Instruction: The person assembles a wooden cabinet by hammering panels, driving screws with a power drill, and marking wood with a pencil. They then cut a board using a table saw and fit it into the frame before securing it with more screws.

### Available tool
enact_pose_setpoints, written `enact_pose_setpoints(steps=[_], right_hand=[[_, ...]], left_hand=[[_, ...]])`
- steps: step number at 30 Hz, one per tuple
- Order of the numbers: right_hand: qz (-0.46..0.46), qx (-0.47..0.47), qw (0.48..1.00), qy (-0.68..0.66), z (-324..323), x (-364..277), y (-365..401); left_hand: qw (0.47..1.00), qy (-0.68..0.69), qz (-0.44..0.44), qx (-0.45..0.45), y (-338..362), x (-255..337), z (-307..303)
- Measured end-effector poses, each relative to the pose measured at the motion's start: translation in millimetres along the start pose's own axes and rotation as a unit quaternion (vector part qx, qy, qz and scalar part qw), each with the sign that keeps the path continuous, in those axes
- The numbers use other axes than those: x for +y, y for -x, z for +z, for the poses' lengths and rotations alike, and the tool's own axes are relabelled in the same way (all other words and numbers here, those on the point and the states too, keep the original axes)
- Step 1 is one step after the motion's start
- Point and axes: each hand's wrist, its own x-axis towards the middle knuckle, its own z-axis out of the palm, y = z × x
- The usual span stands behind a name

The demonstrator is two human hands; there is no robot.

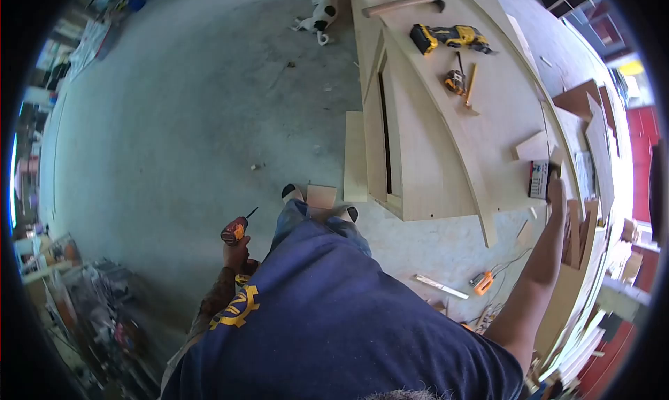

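At my left side, my left hand (pixel 239 252) is wrapped round the grip of a red and black cordless drill (pixel 235 231), its long bit pointing up and away. My right arm stretches far out to the right, where my right hand (pixel 555 189) is at a small printed cardboard box (pixel 538 180) on the pale plywood piece (pixel 446 184). The fingers of that hand are hidden at the box's dark side, so I cannot see what they hold. Beside the box lies a wood offcut (pixel 532 147).
On the plywood lie a hammer (pixel 403 5), a yellow cordless power tool (pixel 453 36), a tape measure (pixel 455 81) and a small yellow-handled tool (pixel 472 86). A curved wood strip (pixel 446 114) overhangs the near edge. An orange tool (pixel 482 282) with cord rests on the floor. A dog (pixel 322 13) lies farther off.
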Motion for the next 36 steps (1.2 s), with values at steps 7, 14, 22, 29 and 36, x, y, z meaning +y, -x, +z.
enact_pose_setpoints(steps=[7,14,22,29,36], right_hand=[[0.000,-0.016,0.999,-0.044,-37,-44,35],[-0.058,-0.031,0.996,-0.060,-51,-57,39],[-0.052,-0.016,0.995,-0.079,-58,-68,53],[-0.075,-0.062,0.994,-0.048,-58,-59,60],[-0.124,-0.030,0.987,-0.094,-65,-76,72]], left_hand=[[0.994,-0.008,-0.106,0.038,26,-27,9],[0.996,-0.051,-0.067,0.034,10,-22,18],[0.997,-0.049,0.062,-0.006,-10,35,40],[0.994,-0.070,0.084,-0.024,-9,62,56],[0.990,-0.113,0.084,-0.023,-14,49,57]])
